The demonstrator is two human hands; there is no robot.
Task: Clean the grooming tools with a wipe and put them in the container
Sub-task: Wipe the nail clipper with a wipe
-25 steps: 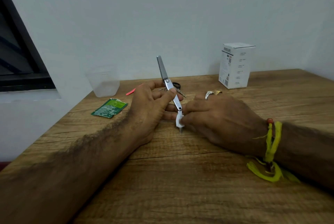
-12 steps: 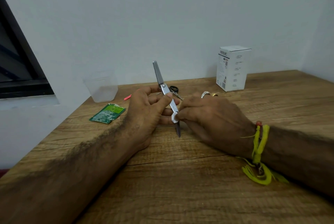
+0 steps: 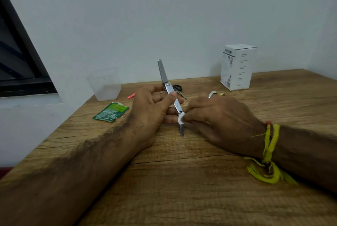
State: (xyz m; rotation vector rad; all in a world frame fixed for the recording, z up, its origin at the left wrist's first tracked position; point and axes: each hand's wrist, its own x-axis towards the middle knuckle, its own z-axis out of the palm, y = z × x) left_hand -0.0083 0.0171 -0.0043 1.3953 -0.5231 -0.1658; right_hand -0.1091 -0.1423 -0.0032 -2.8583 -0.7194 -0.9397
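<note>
My left hand point(image 3: 151, 109) grips a steel nail clipper point(image 3: 170, 90) at its middle, thumb pressed on the body, lever end pointing up toward the wall. My right hand point(image 3: 217, 116) pinches a small white wipe point(image 3: 181, 117) around the lower part of the clipper, just above the tip, which points at the table point(image 3: 182, 180). Step in hand: wiping this tool. It is not yet stored. The clear container point(image 3: 105, 87) stands at the table's far left, well apart. Small scissors point(image 3: 179, 90) lie behind my hands, apparently uncleaned. Next move, in my judgement: finish the stroke along the tip, then carry the clipper left to the container.
</note>
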